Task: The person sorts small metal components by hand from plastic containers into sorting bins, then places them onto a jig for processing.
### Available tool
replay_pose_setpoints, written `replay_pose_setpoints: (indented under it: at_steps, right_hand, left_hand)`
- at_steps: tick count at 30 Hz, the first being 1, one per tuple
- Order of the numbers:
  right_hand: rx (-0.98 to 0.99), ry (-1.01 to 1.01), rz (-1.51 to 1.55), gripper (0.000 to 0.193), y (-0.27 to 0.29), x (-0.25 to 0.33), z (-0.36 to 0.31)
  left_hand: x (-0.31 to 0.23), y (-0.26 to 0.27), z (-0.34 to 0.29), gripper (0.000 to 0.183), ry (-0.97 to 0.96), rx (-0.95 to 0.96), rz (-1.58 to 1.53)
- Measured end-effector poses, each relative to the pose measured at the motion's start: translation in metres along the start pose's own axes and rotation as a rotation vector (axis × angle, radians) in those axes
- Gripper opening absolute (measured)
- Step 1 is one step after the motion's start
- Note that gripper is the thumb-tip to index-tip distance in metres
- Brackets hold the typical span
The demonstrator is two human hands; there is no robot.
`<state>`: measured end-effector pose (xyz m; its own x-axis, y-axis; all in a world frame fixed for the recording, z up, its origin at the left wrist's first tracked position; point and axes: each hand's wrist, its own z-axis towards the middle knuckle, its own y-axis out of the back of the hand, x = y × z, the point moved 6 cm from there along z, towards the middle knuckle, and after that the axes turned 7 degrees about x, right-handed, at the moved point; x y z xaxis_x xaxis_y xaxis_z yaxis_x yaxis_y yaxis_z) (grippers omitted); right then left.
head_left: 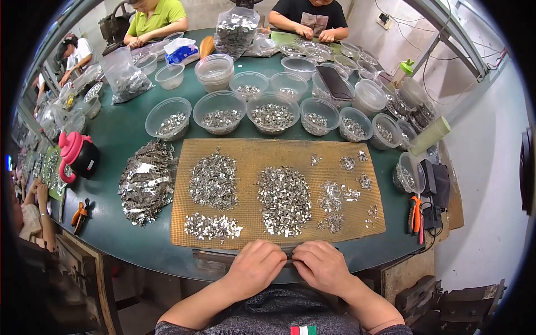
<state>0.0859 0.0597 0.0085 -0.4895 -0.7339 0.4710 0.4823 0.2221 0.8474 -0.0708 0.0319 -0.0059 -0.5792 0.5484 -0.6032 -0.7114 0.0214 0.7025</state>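
My left hand (257,264) and my right hand (322,264) meet at the table's near edge, thumbs and fingers pinched toward each other. Whatever small dark piece sits between the fingertips is too small to name. Beneath them a dark metal strip (215,255) runs along the edge. Just beyond lies a tan ribbed mat (248,153). On it are a large pile of small silvery metal pieces (283,201), a pile of finer pieces (213,181), a patch of shiny flat bits (212,226) and several little heaps (330,196) on the right.
Behind the mat stand several clear plastic bowls (219,100) of metal pieces. A heap of metal strips (146,183), a pink-lidded black mug (78,155) and pliers (81,216) are left; orange-handled pliers (414,215) lie right. A phone (335,82) rests on bowls. Other people work across the table.
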Motion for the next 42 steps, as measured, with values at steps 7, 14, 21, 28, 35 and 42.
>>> replay_pose_setpoints:
  at_steps: [7,14,21,28,35,42]
  right_hand:
    - [-0.014,0.024,-0.064,0.021,-0.003,0.003,-0.002]
    - [-0.043,0.051,-0.054,0.022,-0.002,0.000,-0.004]
    - [-0.026,0.019,-0.002,0.019,0.002,-0.004,-0.002]
    - [-0.030,-0.056,0.188,0.016,0.007,-0.024,-0.009]
    - [-0.065,-0.127,0.272,0.013,0.015,-0.036,-0.018]
    - [-0.091,-0.117,0.307,0.013,0.016,-0.041,-0.023]
  left_hand:
    - [-0.004,-0.011,0.002,0.019,0.015,0.028,0.062]
    - [-0.006,-0.008,0.004,0.020,0.004,0.020,0.026]
    - [-0.002,-0.004,0.005,0.018,0.017,0.056,-0.046]
    - [-0.012,-0.011,0.014,0.020,0.026,0.048,0.003]
    - [-0.021,-0.023,0.022,0.021,-0.002,0.023,0.137]
    - [-0.019,-0.023,0.027,0.020,0.022,0.081,0.087]
